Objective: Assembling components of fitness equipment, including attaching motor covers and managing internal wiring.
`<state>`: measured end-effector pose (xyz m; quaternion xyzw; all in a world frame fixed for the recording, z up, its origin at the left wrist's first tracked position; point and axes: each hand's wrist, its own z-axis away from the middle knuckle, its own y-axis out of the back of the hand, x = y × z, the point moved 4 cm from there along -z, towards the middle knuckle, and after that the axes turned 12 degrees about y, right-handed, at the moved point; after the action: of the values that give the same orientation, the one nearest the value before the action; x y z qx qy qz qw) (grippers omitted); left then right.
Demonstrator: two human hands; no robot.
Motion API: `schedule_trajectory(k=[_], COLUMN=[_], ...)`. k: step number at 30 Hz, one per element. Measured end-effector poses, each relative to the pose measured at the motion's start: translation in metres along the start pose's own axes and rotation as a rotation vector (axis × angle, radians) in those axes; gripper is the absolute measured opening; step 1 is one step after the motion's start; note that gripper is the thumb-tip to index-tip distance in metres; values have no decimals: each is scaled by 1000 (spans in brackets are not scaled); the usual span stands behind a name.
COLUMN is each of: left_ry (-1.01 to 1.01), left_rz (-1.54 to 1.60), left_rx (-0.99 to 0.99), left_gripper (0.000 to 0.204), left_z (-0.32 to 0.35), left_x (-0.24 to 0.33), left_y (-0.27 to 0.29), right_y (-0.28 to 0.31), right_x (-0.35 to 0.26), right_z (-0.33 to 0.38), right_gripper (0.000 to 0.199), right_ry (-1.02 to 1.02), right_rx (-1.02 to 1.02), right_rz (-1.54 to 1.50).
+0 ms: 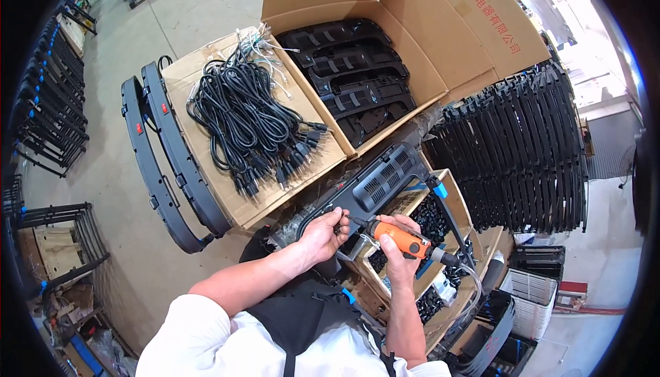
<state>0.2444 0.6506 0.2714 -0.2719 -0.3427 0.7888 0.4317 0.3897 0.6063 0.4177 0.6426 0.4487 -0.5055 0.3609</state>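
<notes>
My right hand (399,263) is wrapped round an orange power screwdriver (404,239), its tip pointing left toward my other hand and a hose running from its rear end. The fingers of my left hand (319,238) are pinched together at the near edge of a black plastic housing (385,183); what they hold is too small and dark to make out. Slotted vents show on the housing, which lies in front of me beneath both hands. Just right of the screwdriver, a cardboard box (462,206) holds many small black parts (427,224).
A bundle of black power cords (251,116) lies on a cardboard box (182,78). Two long black curved panels (180,153) lean on its left side. Behind stands an open carton (426,68) of black housings (354,54). Stacked black frames (509,153) rise at the right.
</notes>
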Motion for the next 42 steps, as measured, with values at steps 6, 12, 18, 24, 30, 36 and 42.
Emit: schedule_trajectory(k=[6, 12, 18, 24, 30, 36, 42], left_ry=[40, 41, -8, -2, -76, -52, -93], left_rz=[10, 23, -107, -422, -658, -728, -501], left_rx=[-55, -92, 35, 52, -22, 52, 34], left_gripper=[22, 28, 36, 33, 32, 28, 32], left_z=[0, 8, 15, 39, 43, 49, 47], left_x=[-3, -9, -14, -17, -11, -6, -7], left_y=[3, 3, 6, 6, 10, 14, 21], right_y=[-3, -12, -26, -38, -39, -44, -48], right_x=[0, 1, 15, 20, 25, 22, 20], right_z=[4, 7, 2, -6, -13, -16, -18], right_gripper=[52, 51, 50, 50, 49, 48, 48], right_ry=[-18, -1, -19, -43, 4, 14, 8], right_rx=[-19, -55, -22, -35, -43, -98, -157], right_rz=[16, 28, 94, 122, 125, 135, 182])
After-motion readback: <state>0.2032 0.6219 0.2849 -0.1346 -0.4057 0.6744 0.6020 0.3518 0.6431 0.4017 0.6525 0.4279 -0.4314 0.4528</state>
